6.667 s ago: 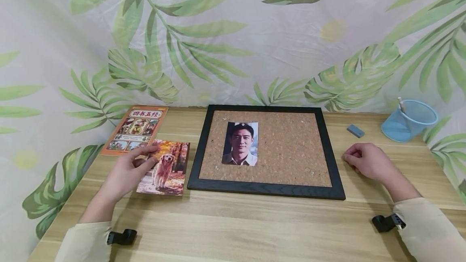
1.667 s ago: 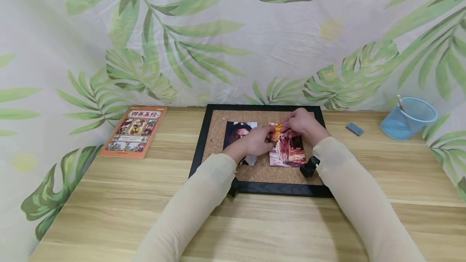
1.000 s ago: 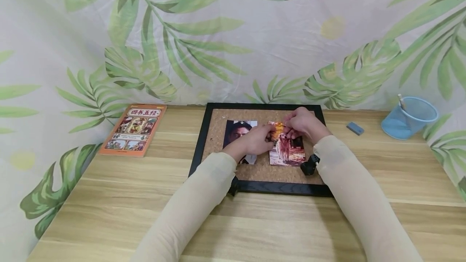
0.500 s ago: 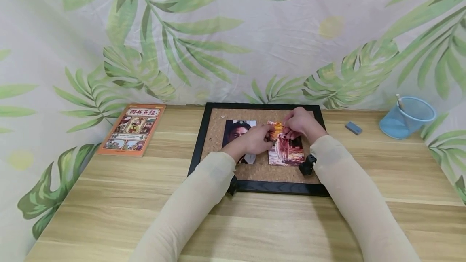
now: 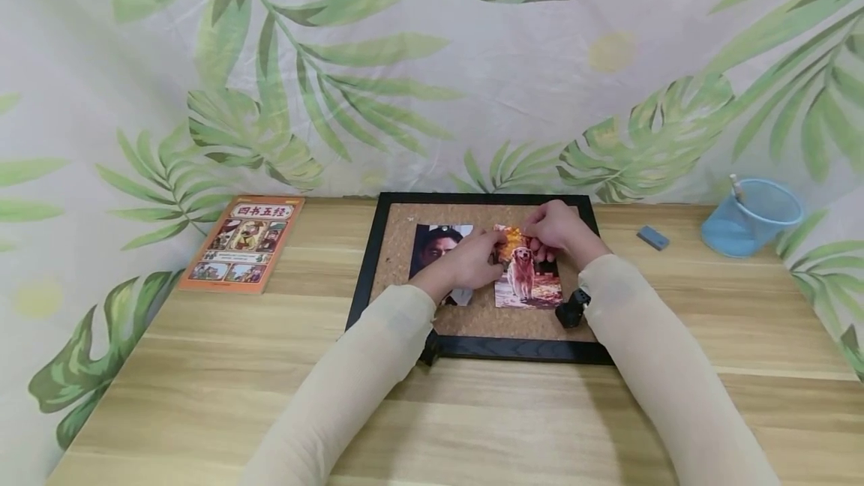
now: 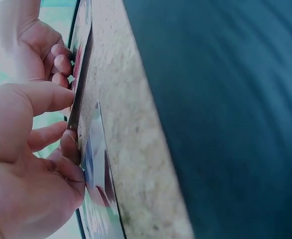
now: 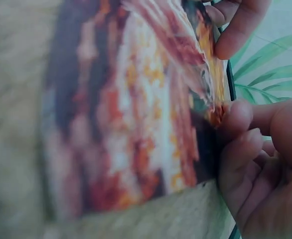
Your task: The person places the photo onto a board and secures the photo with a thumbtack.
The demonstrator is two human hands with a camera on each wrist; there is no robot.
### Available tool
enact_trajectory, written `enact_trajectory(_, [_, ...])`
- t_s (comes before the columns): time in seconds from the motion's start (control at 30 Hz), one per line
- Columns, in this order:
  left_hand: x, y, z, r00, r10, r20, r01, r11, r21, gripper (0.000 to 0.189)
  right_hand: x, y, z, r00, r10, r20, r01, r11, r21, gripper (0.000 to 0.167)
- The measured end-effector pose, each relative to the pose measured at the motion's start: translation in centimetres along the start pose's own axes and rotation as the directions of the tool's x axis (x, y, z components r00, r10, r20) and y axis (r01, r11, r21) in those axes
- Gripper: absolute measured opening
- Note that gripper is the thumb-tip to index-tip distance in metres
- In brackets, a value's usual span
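Note:
A photo of a golden dog (image 5: 523, 280) lies over the right half of a cork board (image 5: 482, 321) with a black frame. My left hand (image 5: 472, 261) pinches the photo's left edge near the top, the edge passing between thumb and fingers (image 6: 69, 142) in the left wrist view. At the photo's upper part, my right hand (image 5: 560, 229) has its thumb and index fingertips (image 7: 238, 117) together against the picture. They cover whatever is between them; its other fingers are curled. Left of it, a portrait photo (image 5: 432, 242) with a small white pin at its top is partly hidden by my left hand.
An orange book (image 5: 241, 244) lies at the table's left. On the right are a small blue block (image 5: 652, 238) and a light blue mesh pen cup (image 5: 749, 220) holding one pale stick. A leaf-patterned cloth (image 5: 378, 96) hangs behind the table (image 5: 270, 366).
Earlier, my left hand held the dog photo beside the board and my right hand rested at its right. Now both are over the board at the photo. In the last second my right fingers shifted slightly.

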State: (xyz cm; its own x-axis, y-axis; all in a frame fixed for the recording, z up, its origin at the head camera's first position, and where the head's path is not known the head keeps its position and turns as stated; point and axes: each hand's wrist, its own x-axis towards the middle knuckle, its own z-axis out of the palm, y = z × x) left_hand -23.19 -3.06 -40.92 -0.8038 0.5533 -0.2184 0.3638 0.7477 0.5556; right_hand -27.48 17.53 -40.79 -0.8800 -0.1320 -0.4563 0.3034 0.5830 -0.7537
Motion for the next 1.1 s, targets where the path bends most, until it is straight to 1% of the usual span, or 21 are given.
enact_trajectory(0.13, [-0.2, 0.3, 0.2, 1.0, -0.012, -0.019, 0.012, 1.0, 0.003, 0.057, -0.6, 0.6, 0.0, 0.998, -0.064, 0.008, 0.064, 0.998, -0.013, 0.019])
enact_trajectory(0.3, [-0.4, 0.4, 0.2, 0.999, -0.02, -0.035, 0.02, 1.0, 0.013, 0.052, -1.7, 1.0, -0.1, 0.995, -0.099, 0.026, 0.099, 0.995, -0.011, 0.017])
enact_trajectory(0.4, [-0.7, 0.2, -0.1, 0.998, -0.003, -0.063, 0.004, 1.0, 0.019, 0.044, -2.5, 1.1, -0.1, 0.99, -0.142, 0.023, 0.143, 0.989, -0.046, 0.02])
enact_trajectory(0.53, [-1.4, -0.3, -1.0, 0.993, 0.021, -0.12, -0.028, 0.998, -0.052, 0.036, -3.9, 1.3, -0.3, 0.972, -0.235, -0.008, 0.234, 0.968, -0.097, 0.024])
enact_trajectory(0.63, [-2.3, -0.6, -1.8, 0.986, 0.01, -0.167, -0.031, 0.992, -0.126, 0.036, -5.0, 1.6, -0.7, 0.948, -0.315, -0.049, 0.304, 0.939, -0.161, 0.025])
enact_trajectory(0.7, [-3.0, -0.9, -2.3, 0.977, 0.01, -0.211, -0.04, 0.99, -0.139, 0.036, -5.7, 1.8, -0.9, 0.925, -0.368, -0.092, 0.339, 0.911, -0.234, 0.026])
enact_trajectory(0.8, [-4.0, -1.5, -2.8, 0.961, 0.017, -0.277, -0.059, 0.988, -0.145, 0.034, -6.7, 1.9, -1.3, 0.893, -0.423, -0.151, 0.357, 0.872, -0.335, 0.029])
enact_trajectory(0.87, [-4.7, -1.7, -3.2, 0.95, 0.012, -0.312, -0.058, 0.989, -0.139, 0.033, -7.4, 2.0, -1.4, 0.873, -0.45, -0.186, 0.357, 0.852, -0.384, 0.031])
enact_trajectory(0.93, [-5.5, -1.9, -3.7, 0.94, 0.004, -0.342, -0.051, 0.991, -0.127, 0.033, -8.2, 2.1, -1.5, 0.86, -0.466, -0.206, 0.358, 0.84, -0.408, 0.033])
enact_trajectory(1.0, [-6.3, -2.0, -4.2, 0.924, 0.01, -0.382, -0.05, 0.994, -0.096, 0.034, -9.1, 2.3, -1.5, 0.846, -0.483, -0.224, 0.357, 0.827, -0.434, 0.035])
enact_trajectory(1.1, [-7.6, -2.6, -4.8, 0.895, 0.042, -0.445, -0.054, 0.998, -0.015, 0.039, -10.3, 2.5, -1.6, 0.829, -0.505, -0.239, 0.345, 0.8, -0.491, 0.043])
